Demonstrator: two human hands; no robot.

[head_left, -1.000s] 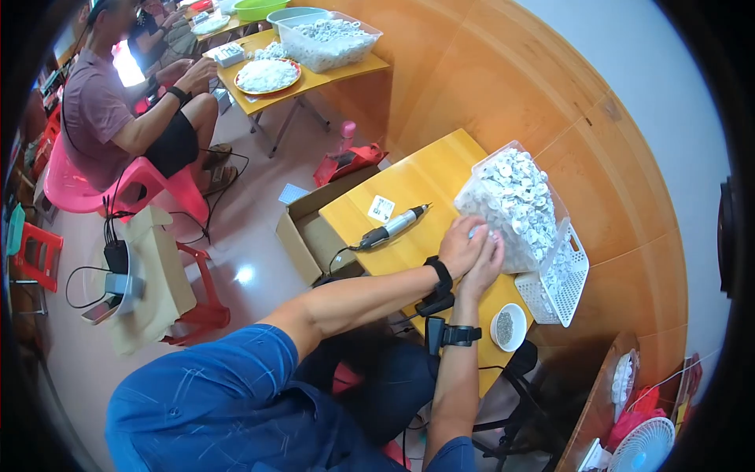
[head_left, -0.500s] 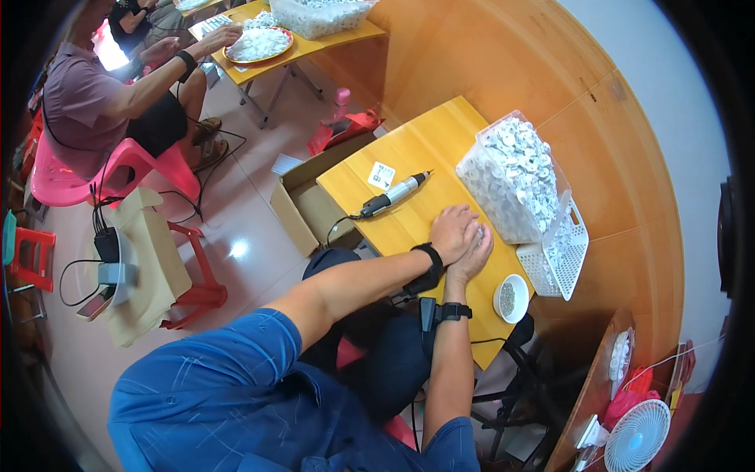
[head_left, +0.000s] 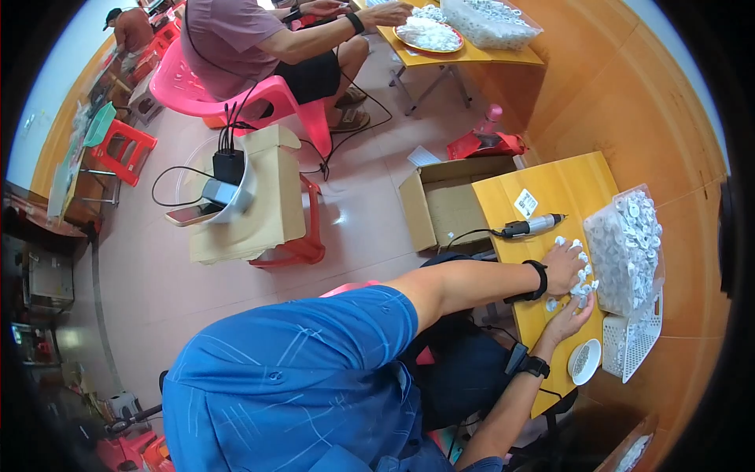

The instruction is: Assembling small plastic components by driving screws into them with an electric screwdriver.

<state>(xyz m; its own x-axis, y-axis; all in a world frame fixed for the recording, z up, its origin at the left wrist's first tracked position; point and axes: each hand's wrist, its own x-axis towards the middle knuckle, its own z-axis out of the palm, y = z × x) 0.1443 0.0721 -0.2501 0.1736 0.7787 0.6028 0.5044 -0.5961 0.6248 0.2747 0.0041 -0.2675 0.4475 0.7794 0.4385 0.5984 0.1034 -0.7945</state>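
Small white plastic pieces (head_left: pixel 583 288) lie scattered on the yellow table (head_left: pixel 503 197). Over their left side, my left hand (head_left: pixel 562 269) rests palm down with fingers spread among the pieces. Just nearer to me, my right hand (head_left: pixel 566 321) is turned on its side at the edge of the pieces, thumb and fingers apart. A silver and black electric screwdriver (head_left: pixel 535 226) lies beyond my hands, its cord running off the left edge. Close to my right wrist stands a white bowl (head_left: pixel 596 363) of small metal parts. Both wrists wear black bands.
A clear bin (head_left: pixel 609 263) heaped with white pieces and a white perforated basket (head_left: pixel 638 342) line the table's right side. An open cardboard box (head_left: pixel 425 212) sits left of the table. Farther off, a person works on a pink chair (head_left: pixel 259 102). A cardboard-topped red stool (head_left: pixel 314 244) holds cables.
My hands, earlier closed together, have parted, and white pieces now lie loose on the table between them. The head view has swung left, so the table appears farther right.
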